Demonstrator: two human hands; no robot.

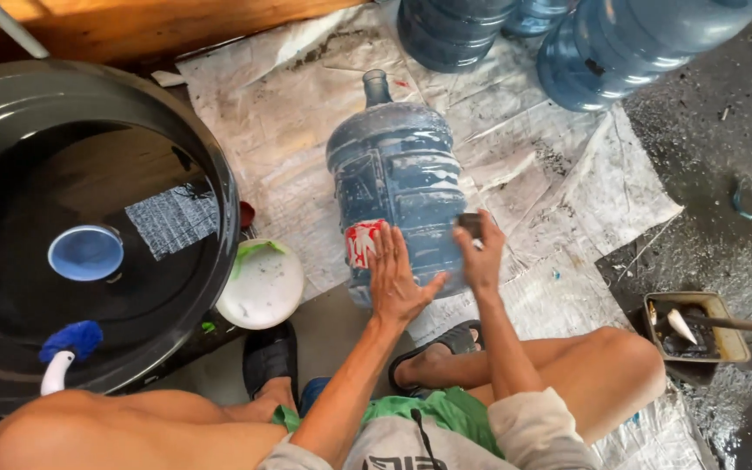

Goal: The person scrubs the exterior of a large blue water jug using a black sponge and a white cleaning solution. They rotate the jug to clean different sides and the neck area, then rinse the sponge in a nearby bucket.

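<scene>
A large blue water jug (393,165) lies on its side on a dirty white tarp (567,191), neck pointing away from me, with a red and white label (362,242) near its base. My left hand (396,277) rests flat and open on the jug by the label. My right hand (479,254) presses a small dark scrubbing pad (470,224) against the jug's side. I am seated low with knees apart, feet in dark sandals.
A big black tub of water (89,226) stands at left, with a blue lid floating and a blue brush (70,348) on its rim. A white bowl (263,283) sits beside it. More blue jugs (620,43) lie at the back. A tan tray (696,326) sits at right.
</scene>
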